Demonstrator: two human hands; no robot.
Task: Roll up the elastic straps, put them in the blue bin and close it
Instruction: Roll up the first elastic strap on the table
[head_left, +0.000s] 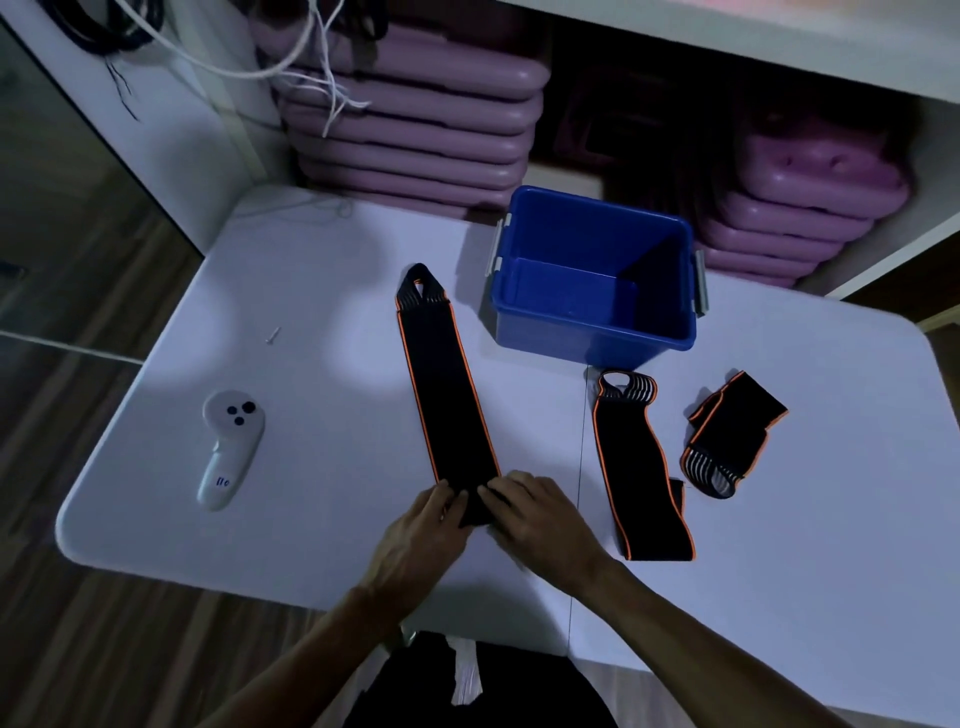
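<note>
— Which step is this?

— The start of the first roll, I'd say. The left hand (427, 525) and right hand (530, 512), low centre, pinch the near end of the long strap (447, 387), fingers curled on the fabric.

— Next?

— Probably a tight, even turn toward its looped end. It's flat black elastic, orange-edged. Two more straps (644, 467) lie at right; the blue bin (595, 325), smooth plastic, stands open above, no lid in sight.
</note>
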